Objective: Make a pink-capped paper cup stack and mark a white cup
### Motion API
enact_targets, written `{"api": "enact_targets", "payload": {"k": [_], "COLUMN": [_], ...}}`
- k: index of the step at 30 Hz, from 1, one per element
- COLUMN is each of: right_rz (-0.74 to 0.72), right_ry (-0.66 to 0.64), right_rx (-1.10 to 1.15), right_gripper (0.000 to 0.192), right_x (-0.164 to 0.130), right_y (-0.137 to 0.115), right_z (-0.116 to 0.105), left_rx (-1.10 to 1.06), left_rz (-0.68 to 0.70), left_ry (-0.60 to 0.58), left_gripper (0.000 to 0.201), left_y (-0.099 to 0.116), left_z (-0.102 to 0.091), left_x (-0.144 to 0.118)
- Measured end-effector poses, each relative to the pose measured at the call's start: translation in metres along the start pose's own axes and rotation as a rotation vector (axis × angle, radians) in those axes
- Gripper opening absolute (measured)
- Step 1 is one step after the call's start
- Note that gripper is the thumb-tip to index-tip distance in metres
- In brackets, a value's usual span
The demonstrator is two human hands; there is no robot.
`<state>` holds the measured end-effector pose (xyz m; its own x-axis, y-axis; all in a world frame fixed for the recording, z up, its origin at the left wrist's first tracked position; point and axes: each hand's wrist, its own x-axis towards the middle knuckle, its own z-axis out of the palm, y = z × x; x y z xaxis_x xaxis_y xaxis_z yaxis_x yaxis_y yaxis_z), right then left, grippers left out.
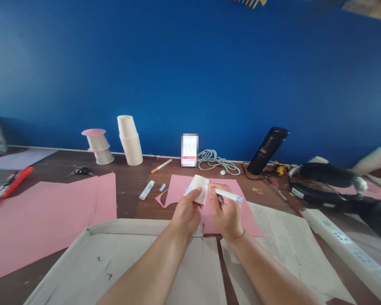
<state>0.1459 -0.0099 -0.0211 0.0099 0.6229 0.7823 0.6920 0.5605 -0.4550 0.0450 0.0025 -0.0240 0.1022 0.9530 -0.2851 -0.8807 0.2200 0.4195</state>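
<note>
My left hand (190,212) is closed around a white paper cup (198,185), tilted on its side above a pink sheet (231,220). In my right hand (225,212) is a white marker (229,195) with a bluish end. Its tip points left at the cup's side; whether it touches cannot be made out. A small bluish cap (162,187) and a white glue stick (146,189) lie left of the pink sheet. Close by is a curved pink paper scrap (161,199).
Along the blue wall stand a stack of paper cups (131,144), two cups with pink discs (98,146), a phone (189,150) and a black bottle (268,150). A red cutter (17,182) lies left, a power strip (339,241) right. A cardboard tray (120,226) is in front.
</note>
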Motion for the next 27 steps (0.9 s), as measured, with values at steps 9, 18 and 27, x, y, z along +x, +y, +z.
{"api": "enact_targets", "payload": {"k": [9,18,27], "right_rz": [-0.021,-0.042,-0.008], "right_ry": [0.002,0.015,0.08], "right_rx": [-0.01,-0.013,0.034], "right_gripper": [0.016,0.015,0.017], "right_x": [0.0007,-0.0001,-0.0021], "right_y": [-0.0008,-0.0009,-0.0021], "right_z": [-0.0004,0.0002,-0.0051], "left_rx": [0.002,0.016,-0.04], "left_rz": [0.012,0.032,0.02], "left_ry": [0.009,-0.03,0.007], "left_gripper": [0.02,0.017,0.022], "left_y": [-0.0005,0.0014,0.0005], "left_z": [0.0004,0.0009,0.0019], "left_x": [0.0006,-0.0019,-0.0005]}}
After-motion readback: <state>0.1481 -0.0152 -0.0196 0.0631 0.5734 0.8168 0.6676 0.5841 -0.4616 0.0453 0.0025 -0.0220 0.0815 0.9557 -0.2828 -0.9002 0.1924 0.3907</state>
